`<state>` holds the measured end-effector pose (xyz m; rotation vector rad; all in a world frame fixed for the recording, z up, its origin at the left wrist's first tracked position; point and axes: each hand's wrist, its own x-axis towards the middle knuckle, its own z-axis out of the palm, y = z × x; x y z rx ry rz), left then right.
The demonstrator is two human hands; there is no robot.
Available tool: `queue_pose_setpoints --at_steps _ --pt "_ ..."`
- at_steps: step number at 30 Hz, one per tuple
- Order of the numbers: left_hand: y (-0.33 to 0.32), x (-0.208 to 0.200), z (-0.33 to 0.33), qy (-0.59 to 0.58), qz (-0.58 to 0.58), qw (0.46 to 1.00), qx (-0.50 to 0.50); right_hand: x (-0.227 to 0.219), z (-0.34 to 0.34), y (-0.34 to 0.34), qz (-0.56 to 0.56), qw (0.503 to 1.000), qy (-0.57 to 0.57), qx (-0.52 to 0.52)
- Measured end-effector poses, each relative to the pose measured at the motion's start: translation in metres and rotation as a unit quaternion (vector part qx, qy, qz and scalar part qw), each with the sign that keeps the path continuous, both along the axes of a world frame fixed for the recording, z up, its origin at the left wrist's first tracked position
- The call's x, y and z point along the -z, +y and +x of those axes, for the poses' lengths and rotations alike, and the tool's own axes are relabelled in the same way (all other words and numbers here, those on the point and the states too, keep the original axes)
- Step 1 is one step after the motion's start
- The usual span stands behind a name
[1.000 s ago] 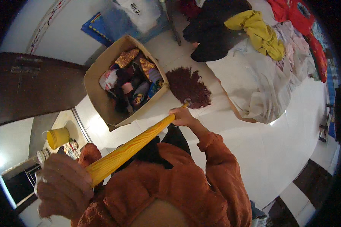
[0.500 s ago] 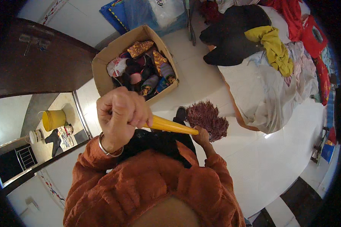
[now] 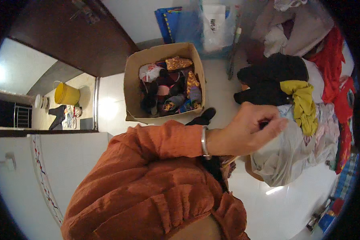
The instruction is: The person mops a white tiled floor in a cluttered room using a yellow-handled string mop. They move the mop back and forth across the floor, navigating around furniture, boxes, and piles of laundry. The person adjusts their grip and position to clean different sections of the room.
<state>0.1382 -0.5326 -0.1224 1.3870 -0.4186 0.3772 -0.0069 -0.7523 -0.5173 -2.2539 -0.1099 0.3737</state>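
My left hand [image 3: 250, 130], with a bangle [image 3: 205, 142] at the wrist, reaches across to the right with its fingers curled in a closed grip. The yellow handle of the broom is mostly hidden under this hand and forearm; a small yellowish strip [image 3: 228, 161] shows below the wrist. Just under it a bit of the reddish-brown bristles [image 3: 231, 169] peeks out. My right hand is out of sight; only its orange sleeve [image 3: 233, 212] shows at the lower right of my body.
An open cardboard box [image 3: 133, 86] full of shoes stands ahead. A bed edge piled with clothes, among them a yellow-green cloth [image 3: 302, 102] and black garments [image 3: 270, 76], is at right. At left, a brown door [image 3: 68, 38] opens onto a room with a yellow bucket [image 3: 67, 94].
My left hand has swung from the left over to the right, across my body. The broom's yellow handle and my right hand, both visible before, are now hidden. The view has turned.
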Motion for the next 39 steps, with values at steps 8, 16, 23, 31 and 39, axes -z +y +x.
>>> queue_pose_setpoints --at_steps 8,16,23,31,39 --pt "-0.017 -0.005 -0.005 -0.029 -0.055 0.998 0.028 0.001 0.007 0.004 0.037 0.999 -0.029 -0.012" --pt "-0.029 0.003 0.038 0.005 -0.026 1.000 -0.010 0.000 0.024 -0.002 0.092 0.995 -0.015 -0.026" --pt "-0.033 0.002 0.058 0.018 0.007 1.000 -0.017 -0.002 0.042 -0.005 0.129 0.992 -0.017 -0.004" --pt "-0.008 0.012 0.053 0.066 -0.080 0.993 0.051 0.000 0.038 -0.015 0.222 0.969 0.044 0.099" --pt "0.003 0.025 0.064 0.069 -0.175 0.968 0.168 -0.034 0.063 -0.006 0.158 0.983 0.051 0.076"
